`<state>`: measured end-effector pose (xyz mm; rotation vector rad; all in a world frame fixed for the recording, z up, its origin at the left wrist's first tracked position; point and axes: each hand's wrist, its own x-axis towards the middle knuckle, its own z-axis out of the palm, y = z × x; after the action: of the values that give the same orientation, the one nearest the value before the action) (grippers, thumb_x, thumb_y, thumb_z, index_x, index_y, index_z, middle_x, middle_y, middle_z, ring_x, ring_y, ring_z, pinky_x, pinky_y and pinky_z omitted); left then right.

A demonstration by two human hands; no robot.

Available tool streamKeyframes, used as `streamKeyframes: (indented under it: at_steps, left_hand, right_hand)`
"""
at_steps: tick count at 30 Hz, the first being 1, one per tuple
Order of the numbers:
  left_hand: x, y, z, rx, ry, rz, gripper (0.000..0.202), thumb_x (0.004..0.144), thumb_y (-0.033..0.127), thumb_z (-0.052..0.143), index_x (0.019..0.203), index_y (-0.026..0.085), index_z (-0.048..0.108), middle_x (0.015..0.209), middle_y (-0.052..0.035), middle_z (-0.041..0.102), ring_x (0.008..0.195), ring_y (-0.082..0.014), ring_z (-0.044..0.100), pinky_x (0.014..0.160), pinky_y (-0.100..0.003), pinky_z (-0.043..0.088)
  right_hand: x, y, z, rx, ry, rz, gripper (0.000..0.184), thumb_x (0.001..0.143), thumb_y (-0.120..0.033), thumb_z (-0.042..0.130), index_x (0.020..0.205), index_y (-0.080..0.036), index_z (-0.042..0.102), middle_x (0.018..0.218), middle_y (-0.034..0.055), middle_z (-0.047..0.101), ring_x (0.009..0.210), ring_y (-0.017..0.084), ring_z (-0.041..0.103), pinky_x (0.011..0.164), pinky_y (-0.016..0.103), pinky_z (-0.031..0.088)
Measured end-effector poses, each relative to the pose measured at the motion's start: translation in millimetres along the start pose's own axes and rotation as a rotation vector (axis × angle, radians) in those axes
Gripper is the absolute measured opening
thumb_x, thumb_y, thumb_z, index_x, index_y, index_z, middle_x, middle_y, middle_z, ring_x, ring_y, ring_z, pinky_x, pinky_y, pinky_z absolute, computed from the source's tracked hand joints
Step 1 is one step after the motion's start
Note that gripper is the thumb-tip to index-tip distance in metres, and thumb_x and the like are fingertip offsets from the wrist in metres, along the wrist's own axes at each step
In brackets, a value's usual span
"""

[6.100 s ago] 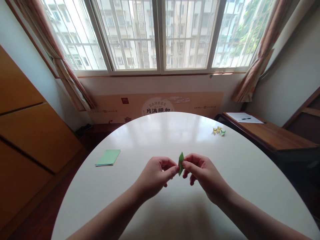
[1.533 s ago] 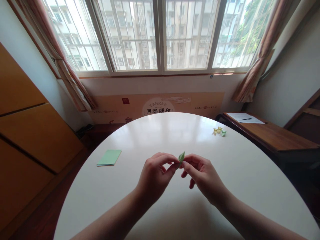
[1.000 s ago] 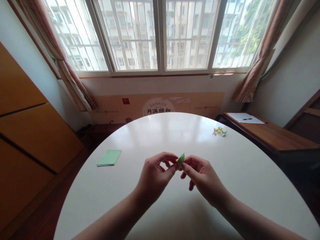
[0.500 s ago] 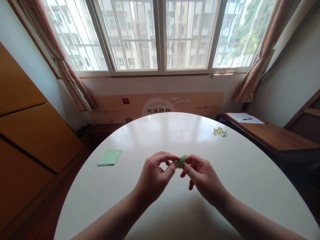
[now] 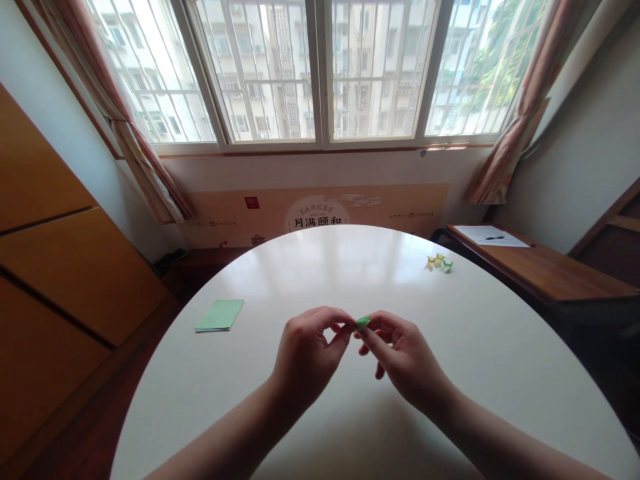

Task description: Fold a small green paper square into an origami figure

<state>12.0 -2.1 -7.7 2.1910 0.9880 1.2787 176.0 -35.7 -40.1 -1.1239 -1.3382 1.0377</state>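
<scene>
A small piece of folded green paper (image 5: 363,323) is held above the table between both hands. My left hand (image 5: 314,343) pinches its left end between thumb and forefinger. On the other side, my right hand (image 5: 397,347) grips the paper with thumb and index finger, its lower fingers curled loosely beneath. Fingertips cover part of the paper, so its exact folds cannot be made out.
On the round white table (image 5: 310,440), a stack of light green paper sheets (image 5: 220,315) lies at the left. Several small yellow and green folded paper pieces (image 5: 439,263) sit at the far right. Beyond stands a wooden side table (image 5: 565,273) bearing a white sheet (image 5: 477,235) and a pen (image 5: 495,238).
The green paper has turned from a slanted, leaf-like view to a flatter, shorter one. Both hands have shifted only slightly and keep their pinch.
</scene>
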Motion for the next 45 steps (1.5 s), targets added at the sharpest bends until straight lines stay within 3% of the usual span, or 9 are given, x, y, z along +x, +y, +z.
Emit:
streamKeyframes:
  at_steps: [6, 11, 19, 29, 37, 45]
  left_hand:
    - [-0.9, 1.2, -0.2, 0.045, -0.046, -0.018, 0.016, 0.076, 0.004, 0.062, 0.077, 0.019, 0.069, 0.077, -0.0019, 0.069, 0.07, -0.0151, 0.062, 0.051, -0.02, 0.045]
    - [-0.9, -0.6, -0.4, 0.068, -0.11, -0.093, 0.007, 0.081, 0.015, 0.063, 0.077, 0.019, 0.067, 0.076, -0.0016, 0.064, 0.065, -0.0142, 0.057, 0.052, -0.023, 0.045]
    - [0.4, 0.0, -2.7, 0.086, -0.171, -0.124, 0.005, 0.082, 0.02, 0.066, 0.078, 0.019, 0.069, 0.073, -0.0004, 0.068, 0.066, -0.0145, 0.061, 0.056, -0.023, 0.048]
    - [3.1, 1.3, -3.6, 0.033, -0.169, -0.123, 0.011, 0.084, 0.017, 0.065, 0.081, 0.019, 0.075, 0.07, 0.0002, 0.073, 0.061, -0.0132, 0.063, 0.055, -0.021, 0.046]
    - [2.9, 2.7, -0.8, 0.039, -0.179, -0.201, 0.01, 0.082, 0.016, 0.063, 0.074, 0.017, 0.069, 0.064, 0.0, 0.068, 0.056, -0.0136, 0.06, 0.052, -0.021, 0.044]
    - [1.9, 3.1, -0.7, -0.013, -0.203, -0.183, 0.012, 0.084, 0.018, 0.063, 0.082, 0.018, 0.074, 0.07, -0.0012, 0.072, 0.058, -0.0133, 0.061, 0.053, -0.021, 0.045]
  right_hand:
    - [0.5, 0.1, 0.8, 0.008, 0.008, -0.015, 0.027, 0.089, -0.044, 0.066, 0.091, -0.018, 0.068, 0.083, 0.0077, 0.069, 0.072, 0.021, 0.067, 0.038, 0.021, 0.048]
    - [0.0, -1.5, 0.8, -0.011, -0.004, -0.013, 0.027, 0.089, -0.045, 0.067, 0.091, -0.018, 0.069, 0.082, 0.0071, 0.069, 0.071, 0.021, 0.066, 0.038, 0.021, 0.047]
    - [-0.3, -2.9, -1.2, -0.019, -0.007, -0.003, 0.029, 0.088, -0.045, 0.067, 0.092, -0.017, 0.071, 0.078, 0.0062, 0.068, 0.071, 0.021, 0.066, 0.039, 0.021, 0.048]
    - [0.9, -5.7, -4.5, 0.01, 0.002, 0.01, 0.028, 0.086, -0.045, 0.07, 0.091, -0.017, 0.071, 0.082, 0.0068, 0.069, 0.072, 0.021, 0.066, 0.038, 0.02, 0.047]
    - [0.5, -6.0, -2.1, -0.01, -0.003, -0.003, 0.022, 0.085, -0.039, 0.07, 0.092, -0.018, 0.071, 0.083, 0.0063, 0.069, 0.072, 0.021, 0.066, 0.038, 0.021, 0.047]
    - [1.2, -4.5, -4.6, -0.015, 0.014, -0.009, 0.026, 0.087, -0.042, 0.068, 0.092, -0.017, 0.07, 0.083, 0.0071, 0.07, 0.072, 0.022, 0.067, 0.038, 0.021, 0.047]
